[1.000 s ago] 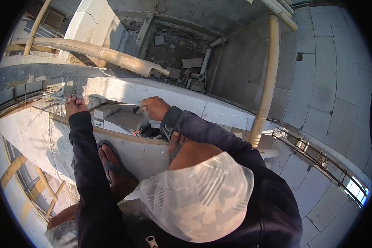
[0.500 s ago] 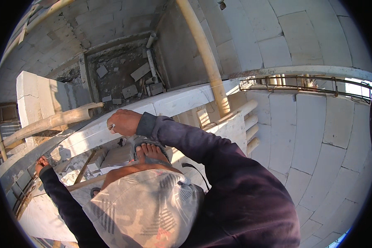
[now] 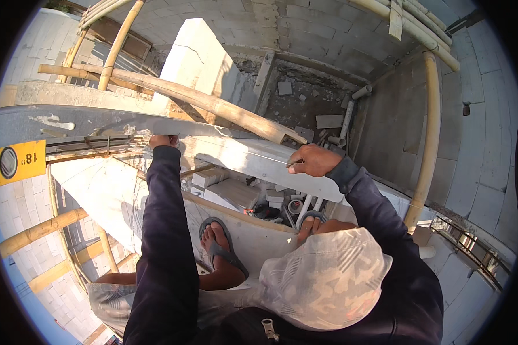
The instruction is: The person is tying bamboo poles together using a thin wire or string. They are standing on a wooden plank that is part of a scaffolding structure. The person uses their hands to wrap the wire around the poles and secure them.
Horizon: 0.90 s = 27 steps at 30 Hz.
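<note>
A thin white string [image 3: 259, 154] runs along the top of a pale block wall [image 3: 311, 183]. At its right part my right hand [image 3: 313, 160] is closed, pinching the string between thumb and fingers. My left hand [image 3: 164, 140] is closed too, at the lower edge of a long grey board [image 3: 92, 122]. The string runs towards this hand, though its fingertips are partly hidden. Beside my left hand, thin reinforcing bars [image 3: 92, 144] lie in a gap below the board.
My sandalled feet [image 3: 221, 244] stand on a pale ledge [image 3: 265, 241]. A bamboo pole [image 3: 207, 100] crosses beyond the wall, and another pole [image 3: 431, 132] stands at right. Rubble and pipes [image 3: 345, 123] lie far below. A yellow panel [image 3: 26, 165] is at left.
My view has turned left, so the wall and both hands sit further right in it. My hands remain closed; the yellow panel and both sandalled feet have come into sight.
</note>
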{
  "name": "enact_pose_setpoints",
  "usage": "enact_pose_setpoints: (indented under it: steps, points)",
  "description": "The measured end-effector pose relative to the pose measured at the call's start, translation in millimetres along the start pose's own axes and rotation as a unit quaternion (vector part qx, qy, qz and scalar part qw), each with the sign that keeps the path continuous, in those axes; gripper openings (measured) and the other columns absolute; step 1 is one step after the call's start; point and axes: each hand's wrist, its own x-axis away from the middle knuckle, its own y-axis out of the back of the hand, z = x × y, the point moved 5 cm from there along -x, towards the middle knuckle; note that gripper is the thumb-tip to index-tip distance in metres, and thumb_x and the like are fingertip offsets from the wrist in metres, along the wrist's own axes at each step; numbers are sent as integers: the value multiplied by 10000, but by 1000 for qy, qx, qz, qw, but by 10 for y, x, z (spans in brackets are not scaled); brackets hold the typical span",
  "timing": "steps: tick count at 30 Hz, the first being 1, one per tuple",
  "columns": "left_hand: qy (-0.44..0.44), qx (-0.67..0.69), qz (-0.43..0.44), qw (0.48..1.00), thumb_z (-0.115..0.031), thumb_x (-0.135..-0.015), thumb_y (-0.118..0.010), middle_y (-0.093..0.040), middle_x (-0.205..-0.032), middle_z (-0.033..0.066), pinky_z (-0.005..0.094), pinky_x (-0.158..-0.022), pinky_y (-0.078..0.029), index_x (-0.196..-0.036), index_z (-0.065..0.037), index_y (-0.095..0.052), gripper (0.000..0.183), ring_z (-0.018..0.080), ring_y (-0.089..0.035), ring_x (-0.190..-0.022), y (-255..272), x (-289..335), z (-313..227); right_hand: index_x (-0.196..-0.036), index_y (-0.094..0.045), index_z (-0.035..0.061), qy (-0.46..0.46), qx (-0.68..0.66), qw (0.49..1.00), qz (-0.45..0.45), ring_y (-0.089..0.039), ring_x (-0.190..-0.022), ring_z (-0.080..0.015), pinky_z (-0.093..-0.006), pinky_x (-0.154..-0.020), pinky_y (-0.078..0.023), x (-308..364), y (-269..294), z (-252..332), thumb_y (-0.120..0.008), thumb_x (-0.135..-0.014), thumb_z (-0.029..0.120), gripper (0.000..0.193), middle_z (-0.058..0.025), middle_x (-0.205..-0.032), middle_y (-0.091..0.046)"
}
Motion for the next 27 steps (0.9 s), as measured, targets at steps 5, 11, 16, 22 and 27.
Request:
enact_pose_setpoints:
  steps: [5,11,16,22,27]
  points:
    - [-145,-194,180,953,-169,-900,-632,-660,-918,89,365,-554,-544,-1056,-100,-578,179,230,-658,-737,-347,105,-260,-1043,-714,-3,20,-32,998,-59,-679,-911,-355,-418,-831,-513,-815,636,381,-693,-852,352,404,-223,-919,-699]
    - [-13,-56,296,953,-194,-914,-602,-658,-956,78,319,-781,-525,-1074,-15,-640,243,188,-630,-847,-341,-281,-241,-972,-713,-36,79,31,993,-77,-668,-772,-296,-417,-710,-512,-2309,750,1021,-637,-894,494,541,-198,-815,-692]
    - [62,-175,429,884,-165,-942,-527,-662,-952,110,330,-843,-524,-1087,-4,-638,243,184,-638,-846,-658,-165,-487,-1061,-709,-14,113,3,992,-63,-665,-834,-288,-415,-759,-500,-3152,494,1605,-627,-906,478,522,-195,-886,-702]
    - [15,-205,340,918,-170,-934,-554,-653,-903,106,328,-744,-518,-1046,-12,-626,206,188,-638,-793,-635,89,-598,-1122,-709,72,94,-85,991,30,-683,-878,-261,-371,-788,-522,-3603,153,1864,-710,-830,253,344,-164,-932,-719]
    - [4,-174,240,955,-173,-927,-577,-647,-861,103,326,-662,-513,-1013,-18,-615,181,191,-638,-749,-658,-23,-482,-932,-726,53,278,26,958,-63,-697,-825,-287,-382,-745,-527,-3617,70,2036,-696,-800,214,211,-148,-840,-717]
